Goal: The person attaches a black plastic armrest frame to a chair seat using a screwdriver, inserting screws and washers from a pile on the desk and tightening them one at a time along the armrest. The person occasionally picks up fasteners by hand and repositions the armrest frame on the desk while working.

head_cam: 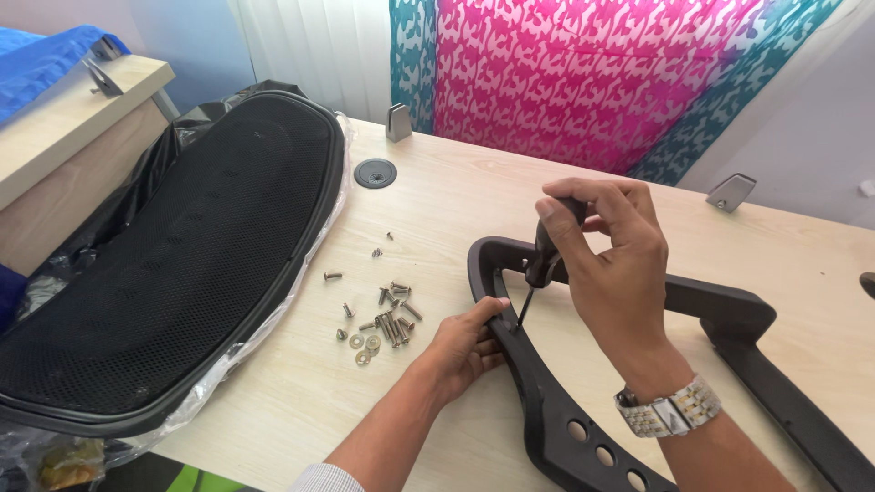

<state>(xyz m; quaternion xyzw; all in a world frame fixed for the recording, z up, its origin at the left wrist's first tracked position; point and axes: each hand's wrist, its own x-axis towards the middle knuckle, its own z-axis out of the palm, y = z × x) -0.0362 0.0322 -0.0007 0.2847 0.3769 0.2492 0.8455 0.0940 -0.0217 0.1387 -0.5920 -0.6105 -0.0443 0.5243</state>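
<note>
Right hand (609, 244) wrapped around the black handle of a screwdriver (543, 264), shaft angled down, tip meeting the inner edge of the black plastic chair frame (583, 428). I read the upright grip as pressing down on a fastener, though I can't see the screw itself. Left hand (467, 346) clamps the frame's curved bar right beside the tip, apparently to steady it. Frame lies flat on the pale wooden table (301, 401), matte, with round holes along its near arm. Loose screws and washers (378, 319) sit near, left of the frame; mesh chair back (173, 255) rests further left on plastic wrap.
</note>
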